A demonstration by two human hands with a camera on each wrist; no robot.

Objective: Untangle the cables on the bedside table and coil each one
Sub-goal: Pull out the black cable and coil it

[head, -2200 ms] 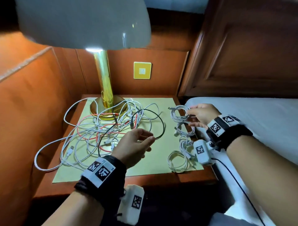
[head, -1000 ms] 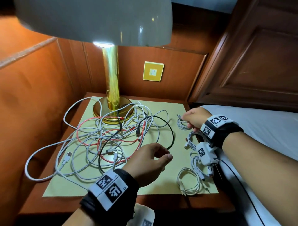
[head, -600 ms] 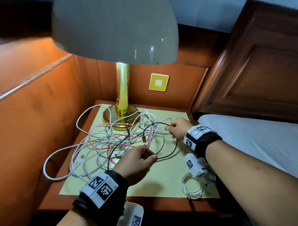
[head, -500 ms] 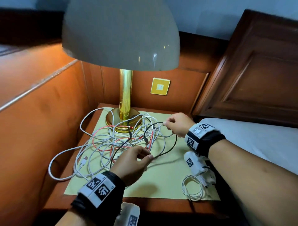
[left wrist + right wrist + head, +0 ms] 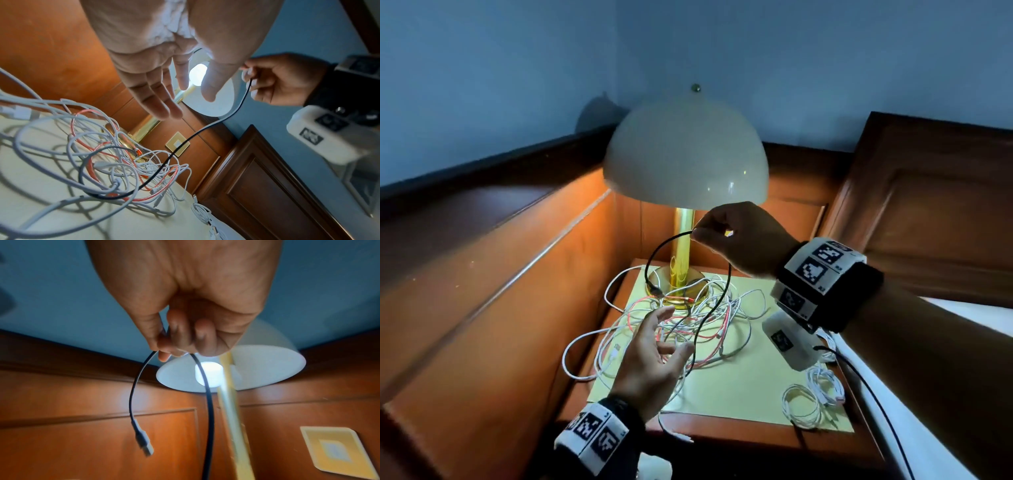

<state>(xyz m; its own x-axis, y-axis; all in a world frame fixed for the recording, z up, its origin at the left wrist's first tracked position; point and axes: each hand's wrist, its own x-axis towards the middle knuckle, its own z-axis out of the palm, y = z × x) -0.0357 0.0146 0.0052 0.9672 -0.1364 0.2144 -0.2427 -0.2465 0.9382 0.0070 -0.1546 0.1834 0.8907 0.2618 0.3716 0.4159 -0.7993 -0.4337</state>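
My right hand (image 5: 736,236) is raised beside the lamp stem and pinches a black cable (image 5: 726,291) (image 5: 208,395) between thumb and forefinger. Its short end hangs down to a plug (image 5: 144,441); the long end drops into the tangle of white, red and black cables (image 5: 688,325) (image 5: 115,167) on the yellow mat (image 5: 739,387). My left hand (image 5: 654,353) (image 5: 164,91) hovers over the tangle with fingers spread and nothing in it; the black cable passes close by its fingers. Coiled white cables (image 5: 801,404) lie at the mat's right front corner.
A brass lamp (image 5: 683,253) with a white dome shade (image 5: 685,161) stands at the back of the wooden bedside table (image 5: 722,435). Wood panelling rises on the left and behind. The bed (image 5: 969,315) and its headboard lie to the right. A yellow wall plate (image 5: 335,451) sits behind the lamp.
My right hand left the coiled cables, took the black cable and lifted it up toward the lampshade. My left hand let go of its pinch and spread its fingers.
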